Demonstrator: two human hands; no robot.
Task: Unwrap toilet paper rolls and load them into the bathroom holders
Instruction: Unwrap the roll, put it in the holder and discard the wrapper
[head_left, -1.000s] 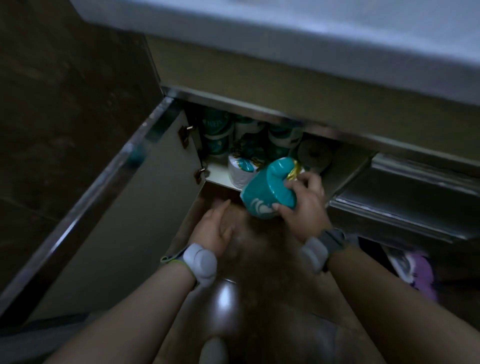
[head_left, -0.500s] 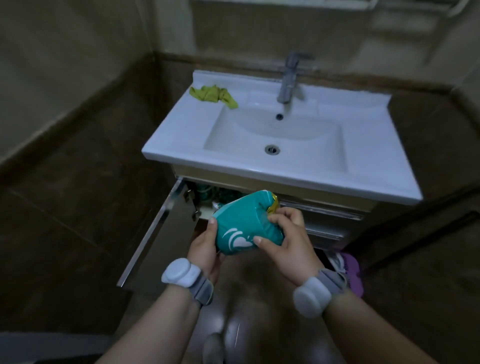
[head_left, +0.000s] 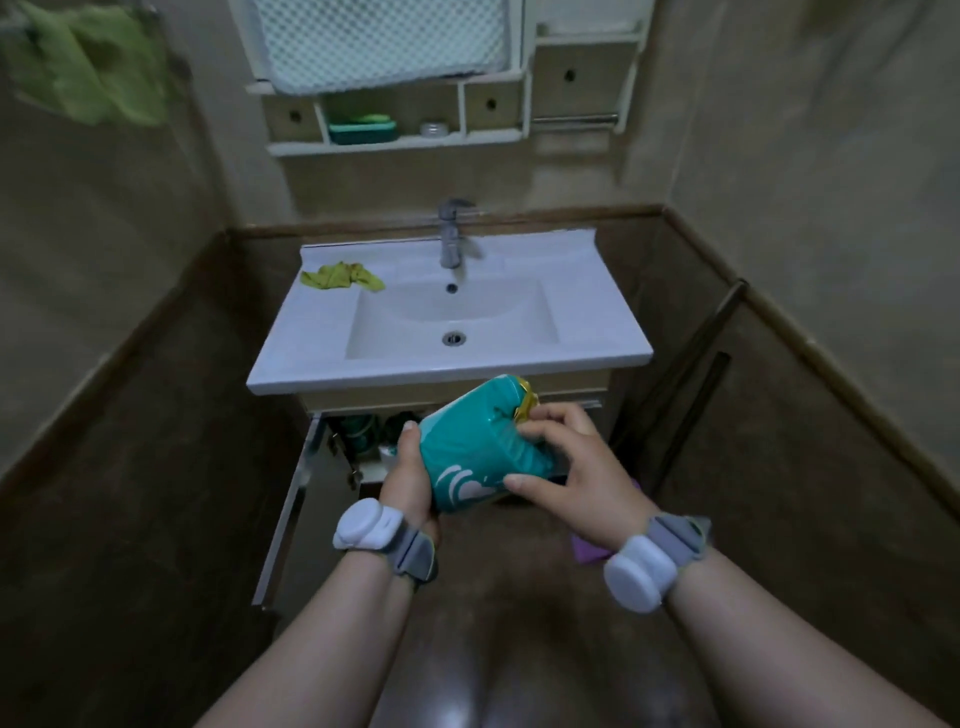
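A toilet paper roll in shiny teal wrapper (head_left: 475, 447) with a white logo and a gold twist at its far end is held in front of the sink cabinet. My left hand (head_left: 413, 480) grips its near left side from below. My right hand (head_left: 569, 465) holds its right side, fingertips at the gold twisted end. More teal-wrapped rolls (head_left: 358, 428) sit in the dark cabinet below the sink, partly hidden by the held roll. No paper holder is in view.
The white sink (head_left: 447, 322) with a faucet (head_left: 451, 234) stands ahead, a yellow-green rag (head_left: 340, 275) on its left rim. The cabinet door (head_left: 288, 512) hangs open to the left. A wall shelf (head_left: 415, 119) and a green towel (head_left: 88, 67) hang above. A purple thing (head_left: 587, 551) lies on the floor.
The roll came out of the cabinet in my right hand, my left hand joined it, and my view rose from the cabinet to take in the sink and wall shelf.
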